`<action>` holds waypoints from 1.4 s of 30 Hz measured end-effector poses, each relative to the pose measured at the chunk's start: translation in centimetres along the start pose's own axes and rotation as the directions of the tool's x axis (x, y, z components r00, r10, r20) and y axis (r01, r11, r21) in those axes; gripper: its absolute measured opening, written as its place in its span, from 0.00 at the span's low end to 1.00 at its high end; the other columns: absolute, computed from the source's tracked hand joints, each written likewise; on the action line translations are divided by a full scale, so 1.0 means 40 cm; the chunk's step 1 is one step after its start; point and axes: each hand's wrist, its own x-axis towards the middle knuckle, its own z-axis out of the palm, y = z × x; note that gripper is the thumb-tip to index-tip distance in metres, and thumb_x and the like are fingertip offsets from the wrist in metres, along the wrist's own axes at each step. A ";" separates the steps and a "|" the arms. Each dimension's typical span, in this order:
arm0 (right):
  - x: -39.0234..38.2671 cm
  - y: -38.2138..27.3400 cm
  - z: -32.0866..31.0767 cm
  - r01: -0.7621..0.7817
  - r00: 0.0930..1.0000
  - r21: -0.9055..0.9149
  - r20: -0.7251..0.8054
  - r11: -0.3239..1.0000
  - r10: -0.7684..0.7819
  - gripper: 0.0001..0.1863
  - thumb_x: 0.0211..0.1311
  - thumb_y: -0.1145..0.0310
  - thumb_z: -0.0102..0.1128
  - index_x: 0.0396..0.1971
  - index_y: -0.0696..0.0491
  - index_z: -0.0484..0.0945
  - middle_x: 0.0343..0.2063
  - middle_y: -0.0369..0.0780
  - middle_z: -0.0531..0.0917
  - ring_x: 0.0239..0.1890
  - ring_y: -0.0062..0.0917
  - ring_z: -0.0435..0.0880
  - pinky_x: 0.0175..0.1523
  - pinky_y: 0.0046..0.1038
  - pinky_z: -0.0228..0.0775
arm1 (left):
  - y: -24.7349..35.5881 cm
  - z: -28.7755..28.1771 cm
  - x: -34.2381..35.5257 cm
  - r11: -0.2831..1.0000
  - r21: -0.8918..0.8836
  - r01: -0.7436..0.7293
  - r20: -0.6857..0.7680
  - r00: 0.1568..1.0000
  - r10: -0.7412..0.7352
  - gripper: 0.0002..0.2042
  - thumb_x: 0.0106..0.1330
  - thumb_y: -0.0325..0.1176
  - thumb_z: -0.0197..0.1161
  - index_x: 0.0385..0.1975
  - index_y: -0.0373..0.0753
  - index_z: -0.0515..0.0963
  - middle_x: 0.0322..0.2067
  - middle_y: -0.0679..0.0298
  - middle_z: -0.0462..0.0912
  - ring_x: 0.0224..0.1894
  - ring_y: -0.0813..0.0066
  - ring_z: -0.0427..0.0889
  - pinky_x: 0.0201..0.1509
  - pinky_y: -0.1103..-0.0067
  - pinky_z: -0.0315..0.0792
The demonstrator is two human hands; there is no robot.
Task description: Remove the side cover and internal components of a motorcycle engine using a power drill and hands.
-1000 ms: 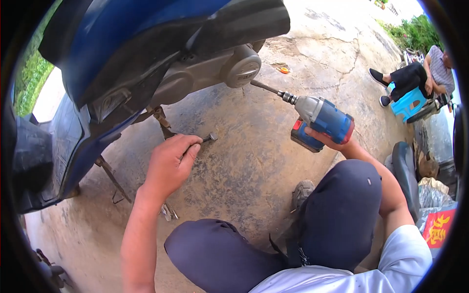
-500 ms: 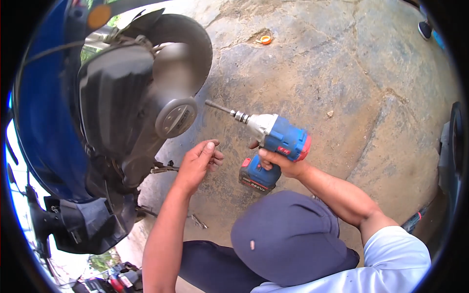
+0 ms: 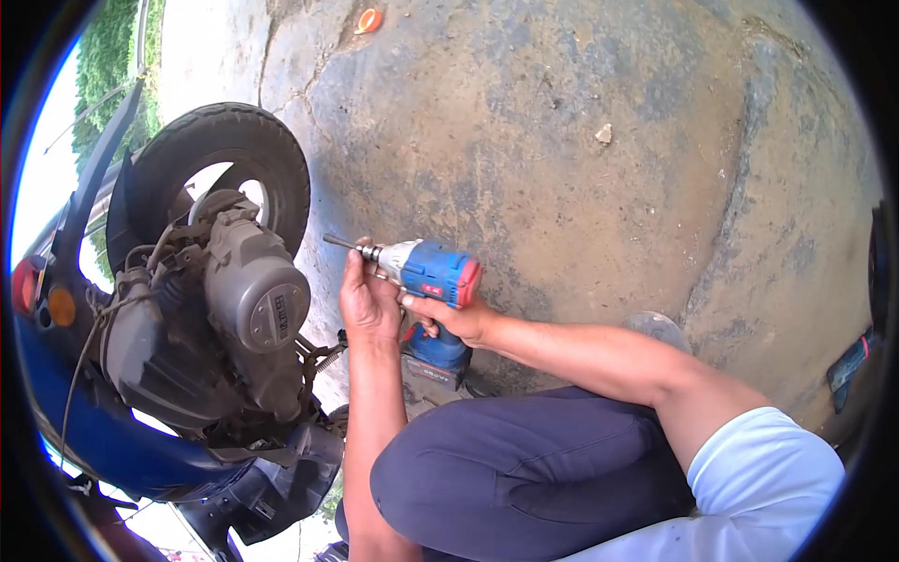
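My right hand (image 3: 461,320) is wrapped round the grip of a blue cordless impact driver (image 3: 433,270) with a red rear cap. Its battery (image 3: 436,348) hangs at the bottom, and a long dark bit (image 3: 337,241) points left from the chuck. My left hand (image 3: 368,304) is raised to the front of the driver, its fingers closed at the chuck and the base of the bit. The bit's tip points toward the scooter's engine (image 3: 272,304), which has a round grey cover, and is apart from it. The rear wheel (image 3: 225,131) stands behind the engine.
The scooter's blue body panel (image 3: 56,375) fills the left side. On the stained concrete ground (image 3: 524,169) lie an orange ring-shaped object (image 3: 369,21) and a small stone (image 3: 604,134). A dark blue tool-like object (image 3: 850,370) lies at the far right. My bent knee (image 3: 440,468) is below my hands.
The view has shifted, showing more of the wheel and engine. My left hand, apart from the driver before, has come to its chuck. My right hand still grips the driver.
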 end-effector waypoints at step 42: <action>0.127 0.169 0.134 0.391 0.902 -0.366 -0.029 0.845 -0.430 0.18 0.53 0.62 0.78 0.36 0.56 0.80 0.31 0.43 0.87 0.36 0.30 0.88 0.42 0.33 0.79 | 0.148 -0.004 -0.065 0.938 0.309 -0.157 -0.145 0.967 0.209 0.15 0.78 0.36 0.57 0.53 0.30 0.77 0.46 0.51 0.86 0.46 0.65 0.86 0.52 0.67 0.81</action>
